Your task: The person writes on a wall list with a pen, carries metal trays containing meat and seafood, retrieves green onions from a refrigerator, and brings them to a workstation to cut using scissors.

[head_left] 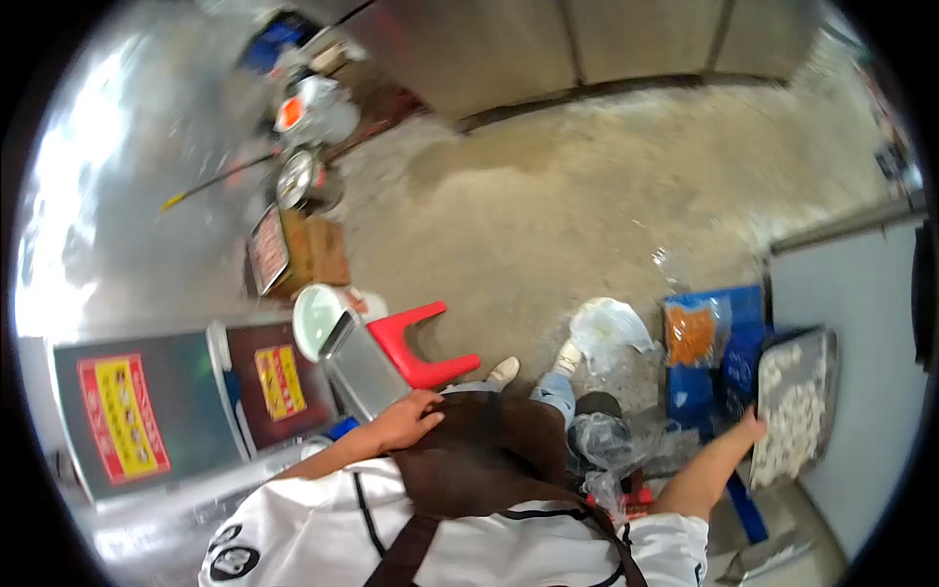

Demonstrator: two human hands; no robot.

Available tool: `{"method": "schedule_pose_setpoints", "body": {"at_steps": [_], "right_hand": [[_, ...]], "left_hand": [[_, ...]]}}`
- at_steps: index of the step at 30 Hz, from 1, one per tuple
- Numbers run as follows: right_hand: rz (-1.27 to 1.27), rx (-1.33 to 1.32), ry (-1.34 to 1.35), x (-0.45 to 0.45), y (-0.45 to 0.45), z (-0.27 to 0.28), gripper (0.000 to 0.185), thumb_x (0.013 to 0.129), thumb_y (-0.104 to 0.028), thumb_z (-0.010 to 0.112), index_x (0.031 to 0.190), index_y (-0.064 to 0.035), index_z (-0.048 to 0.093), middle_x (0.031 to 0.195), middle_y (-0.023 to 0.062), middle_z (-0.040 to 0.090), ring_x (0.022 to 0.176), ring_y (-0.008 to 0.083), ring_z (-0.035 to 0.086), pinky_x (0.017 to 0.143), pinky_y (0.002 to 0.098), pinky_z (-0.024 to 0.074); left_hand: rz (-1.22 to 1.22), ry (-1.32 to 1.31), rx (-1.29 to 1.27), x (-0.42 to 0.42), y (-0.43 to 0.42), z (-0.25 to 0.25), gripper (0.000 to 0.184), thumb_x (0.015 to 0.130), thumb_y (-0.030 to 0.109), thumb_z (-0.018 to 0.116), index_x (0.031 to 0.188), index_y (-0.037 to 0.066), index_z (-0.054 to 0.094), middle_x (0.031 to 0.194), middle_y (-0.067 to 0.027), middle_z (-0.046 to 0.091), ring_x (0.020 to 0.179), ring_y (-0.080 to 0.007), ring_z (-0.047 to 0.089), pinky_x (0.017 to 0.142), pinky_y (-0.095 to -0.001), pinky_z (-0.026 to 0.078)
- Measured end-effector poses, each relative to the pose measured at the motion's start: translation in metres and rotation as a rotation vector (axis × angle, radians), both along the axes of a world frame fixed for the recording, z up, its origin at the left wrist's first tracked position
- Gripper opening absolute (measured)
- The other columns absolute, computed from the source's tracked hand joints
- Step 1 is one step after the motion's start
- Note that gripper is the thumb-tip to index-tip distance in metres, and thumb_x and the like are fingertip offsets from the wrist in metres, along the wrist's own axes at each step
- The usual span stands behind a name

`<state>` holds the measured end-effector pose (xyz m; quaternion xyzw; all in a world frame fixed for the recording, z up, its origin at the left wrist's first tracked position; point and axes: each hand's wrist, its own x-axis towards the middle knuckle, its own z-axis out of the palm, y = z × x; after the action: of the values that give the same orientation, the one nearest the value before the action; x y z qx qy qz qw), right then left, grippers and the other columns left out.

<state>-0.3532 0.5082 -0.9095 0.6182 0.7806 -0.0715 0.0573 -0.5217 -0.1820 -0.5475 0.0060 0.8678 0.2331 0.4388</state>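
Silver rectangular metal tray [820, 356] of whitish pieces [792, 416] is best steadied by its rim beside the right fingers [758, 428] (grip cannot be told); left fingers [426, 400] relaxed, unclenched.

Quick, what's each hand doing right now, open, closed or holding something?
Left hand: loosely open, nothing visibly held.
Right hand: at the edge of the metal tray; whether it grips can't be told.

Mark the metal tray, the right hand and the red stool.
Metal tray [829, 377], head view: its right rim.
Right hand [753, 427], head view: middle of the hand.
Red stool [395, 345], head view: part joining its legs.
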Motion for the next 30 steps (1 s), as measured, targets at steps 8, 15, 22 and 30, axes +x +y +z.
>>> {"method": "schedule_pose_setpoints", "body": {"at_steps": [8,15,22,30], "right_hand": [[0.069,0.044,0.051,0.033,-0.068,0.032,0.039,0.072,-0.033,0.061,0.096,-0.0025,0.066,0.093,0.0187,0.064,0.085,0.034,0.061,0.075,0.0409,0.0486],[-0.728,-0.29,1.108,0.019,-0.141,0.059,0.02,0.077,-0.02,0.056,0.083,-0.001,0.06,0.077,0.0108,0.06,0.065,0.0236,0.055,0.059,0.037,0.0433],[-0.24,-0.844,1.033,-0.161,-0.276,0.162,0.018,0.073,-0.005,0.053,0.078,0.0117,0.053,0.083,0.0137,0.055,0.071,0.0234,0.053,0.063,0.0386,0.0455],[0.278,-1.333,0.989,-0.386,-0.487,0.242,0.025,0.068,-0.003,0.053,0.093,0.0031,0.052,0.079,0.0065,0.054,0.066,0.0181,0.053,0.06,0.0328,0.0447]], "left_hand": [[0.187,0.062,-0.002,-0.006,0.008,0.01,0.035,0.085,0.022,0.054,0.112,0.001,0.05,0.11,-0.0195,0.052,0.098,-0.0297,0.056,0.087,-0.037,0.044],[0.253,0.147,0.085,-0.019,-0.003,0.014,0.039,0.085,0.021,0.055,0.117,0.001,0.046,0.112,-0.019,0.05,0.099,-0.029,0.055,0.088,-0.0363,0.043],[0.427,0.544,0.161,-0.063,-0.048,0.012,0.045,0.084,0.022,0.056,0.122,0.003,0.042,0.126,-0.0215,0.04,0.119,-0.0342,0.039,0.1,-0.0394,0.032],[0.913,0.725,0.228,-0.176,-0.198,0.028,0.065,0.081,0.033,0.06,0.131,0.003,0.032,0.132,-0.0219,0.036,0.123,-0.0339,0.035,0.102,-0.0386,0.029]]}}
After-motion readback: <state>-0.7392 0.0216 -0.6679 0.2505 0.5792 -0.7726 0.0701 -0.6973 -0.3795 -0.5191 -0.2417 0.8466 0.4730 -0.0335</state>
